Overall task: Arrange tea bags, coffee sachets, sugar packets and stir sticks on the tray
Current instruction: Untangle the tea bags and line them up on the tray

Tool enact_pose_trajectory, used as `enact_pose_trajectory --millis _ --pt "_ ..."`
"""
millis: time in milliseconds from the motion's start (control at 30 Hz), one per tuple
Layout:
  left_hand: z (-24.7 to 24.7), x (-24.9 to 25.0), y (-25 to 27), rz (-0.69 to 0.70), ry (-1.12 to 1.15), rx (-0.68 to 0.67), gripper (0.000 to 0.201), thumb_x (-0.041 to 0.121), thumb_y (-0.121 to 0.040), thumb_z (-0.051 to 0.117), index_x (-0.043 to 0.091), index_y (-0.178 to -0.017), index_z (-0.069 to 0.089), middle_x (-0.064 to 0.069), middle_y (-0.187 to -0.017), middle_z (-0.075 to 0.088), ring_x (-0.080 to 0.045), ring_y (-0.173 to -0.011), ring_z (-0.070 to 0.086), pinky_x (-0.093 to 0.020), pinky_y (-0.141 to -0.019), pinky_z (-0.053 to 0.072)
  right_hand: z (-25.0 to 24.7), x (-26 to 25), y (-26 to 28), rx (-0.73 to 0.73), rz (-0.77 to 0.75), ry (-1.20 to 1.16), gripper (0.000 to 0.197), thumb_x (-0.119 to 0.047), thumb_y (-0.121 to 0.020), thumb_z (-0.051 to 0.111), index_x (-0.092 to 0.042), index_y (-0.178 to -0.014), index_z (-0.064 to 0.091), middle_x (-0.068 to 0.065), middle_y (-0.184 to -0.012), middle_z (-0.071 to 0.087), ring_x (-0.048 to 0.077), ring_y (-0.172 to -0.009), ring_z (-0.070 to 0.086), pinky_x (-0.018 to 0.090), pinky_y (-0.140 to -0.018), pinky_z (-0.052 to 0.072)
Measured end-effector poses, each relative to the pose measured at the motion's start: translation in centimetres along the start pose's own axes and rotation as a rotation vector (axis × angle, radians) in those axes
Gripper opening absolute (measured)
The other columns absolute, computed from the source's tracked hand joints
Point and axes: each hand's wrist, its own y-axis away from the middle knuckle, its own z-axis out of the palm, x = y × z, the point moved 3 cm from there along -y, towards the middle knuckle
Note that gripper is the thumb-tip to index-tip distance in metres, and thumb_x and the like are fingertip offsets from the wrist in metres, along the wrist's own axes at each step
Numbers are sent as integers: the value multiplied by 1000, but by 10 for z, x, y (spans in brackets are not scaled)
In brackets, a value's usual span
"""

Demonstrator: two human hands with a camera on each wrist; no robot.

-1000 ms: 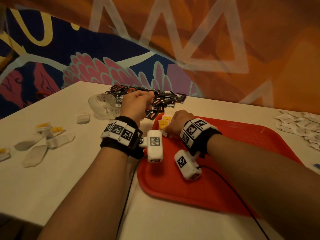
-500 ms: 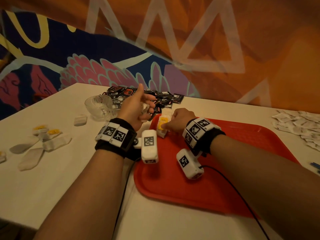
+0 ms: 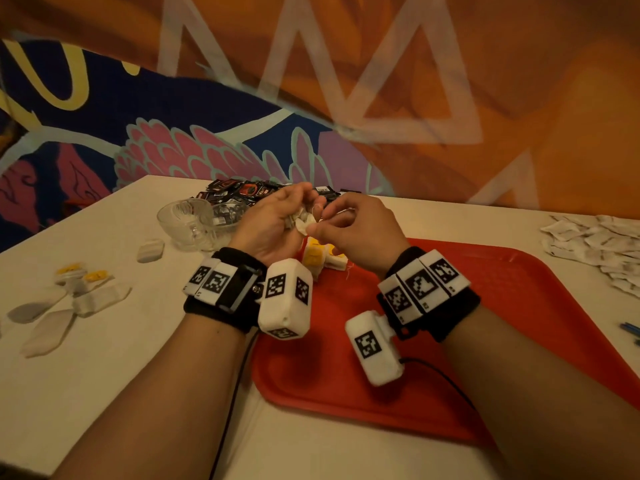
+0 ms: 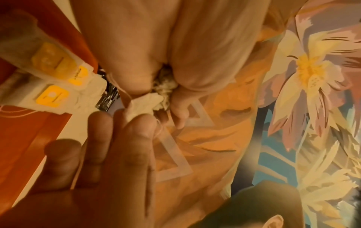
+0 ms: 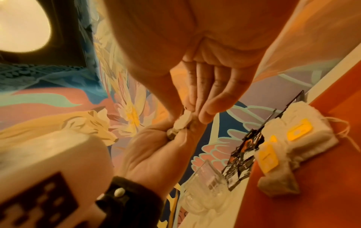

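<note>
Both hands are raised over the far left corner of the red tray (image 3: 485, 306). My left hand (image 3: 277, 223) grips a crumpled white tea bag (image 3: 302, 220) in curled fingers, and my right hand (image 3: 332, 225) pinches the bag's free end between thumb and fingers. In the left wrist view the tea bag (image 4: 144, 104) pokes out of the fist; in the right wrist view the tea bag (image 5: 182, 121) sits between both hands. A small stack of tea bags with yellow tags (image 3: 322, 258) lies on the tray below the hands.
A pile of dark coffee sachets (image 3: 242, 192) and a glass bowl (image 3: 194, 220) lie behind the left hand. Loose tea bags (image 3: 69, 296) are scattered at the table's left. White sugar packets (image 3: 595, 237) are heaped at the right, with blue stir sticks (image 3: 630, 329) at the right edge.
The right hand has lifted off the tea bags on the tray and met the left hand in the air. Both now hold one tea bag between them.
</note>
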Motion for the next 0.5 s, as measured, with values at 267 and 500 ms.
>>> enact_pose_trajectory --millis 267,500 --pt "6 -5 3 -22 0 -40 33 17 -107 32 3 -105 61 -11 -97 71 -22 -92 71 -36 -79 60 -9 1 5 36 21 -231 21 -4 -81 74 -19 -82 59 6 -79 71 24 -72 72 29 -56 49" --pt "-3 8 5 238 -476 169 29 5 -106 36 9 -101 64 -6 -94 65 -14 -83 67 -28 -75 57 -36 -3 6 45 101 -437 24 5 -86 58 -14 -74 67 3 -71 67 19 -65 67 26 -53 43"
